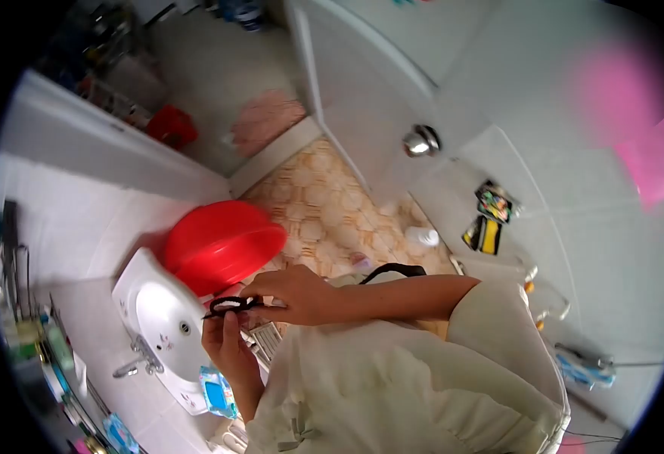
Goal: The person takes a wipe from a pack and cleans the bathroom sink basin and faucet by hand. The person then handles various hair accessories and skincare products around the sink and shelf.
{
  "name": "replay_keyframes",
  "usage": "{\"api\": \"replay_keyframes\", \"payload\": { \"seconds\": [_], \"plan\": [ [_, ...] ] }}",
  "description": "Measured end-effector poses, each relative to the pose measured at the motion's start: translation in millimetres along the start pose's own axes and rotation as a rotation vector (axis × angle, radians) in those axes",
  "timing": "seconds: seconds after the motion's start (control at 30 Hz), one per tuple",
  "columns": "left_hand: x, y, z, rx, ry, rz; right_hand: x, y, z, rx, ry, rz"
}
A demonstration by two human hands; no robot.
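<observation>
A thin black looped band, possibly a hair tie, is stretched between my two hands over the edge of the sink. My left hand pinches its near side between thumb and fingers. From the right, my right hand reaches across and grips the other end, fingers bent around it. Just beyond the hands sits a large red basin. The white washbasin lies to their left, and a blue packet rests on its near rim.
A chrome tap is mounted on the washbasin. Bottles crowd a shelf at far left. Ahead, an open white door with a round knob stands over patterned floor tiles. A white bottle is by the right wall.
</observation>
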State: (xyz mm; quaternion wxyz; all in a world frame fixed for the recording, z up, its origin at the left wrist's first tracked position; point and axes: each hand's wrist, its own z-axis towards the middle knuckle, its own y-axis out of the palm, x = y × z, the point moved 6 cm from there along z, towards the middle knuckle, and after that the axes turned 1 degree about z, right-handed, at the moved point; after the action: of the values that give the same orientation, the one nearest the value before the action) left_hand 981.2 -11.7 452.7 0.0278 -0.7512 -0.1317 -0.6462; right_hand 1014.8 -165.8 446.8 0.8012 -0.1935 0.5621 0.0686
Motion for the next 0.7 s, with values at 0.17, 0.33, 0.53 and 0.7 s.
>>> {"api": "replay_keyframes", "payload": {
  "seconds": [0.17,0.33,0.53,0.7],
  "plan": [
    [-42,90,4,-0.367,-0.188,0.196,29,-78,-70,0.177,0.217,-0.026],
    [-57,169,-13,-0.763,-0.222,0.3,99,-195,-200,0.572,0.575,-0.051],
    [-73,182,-16,-0.794,-0.283,0.38,176,-321,-400,1.07,0.84,-0.559],
    [-79,180,-16,-0.784,-0.288,0.405,182,-351,-418,0.974,0.849,-0.859]
  ]
}}
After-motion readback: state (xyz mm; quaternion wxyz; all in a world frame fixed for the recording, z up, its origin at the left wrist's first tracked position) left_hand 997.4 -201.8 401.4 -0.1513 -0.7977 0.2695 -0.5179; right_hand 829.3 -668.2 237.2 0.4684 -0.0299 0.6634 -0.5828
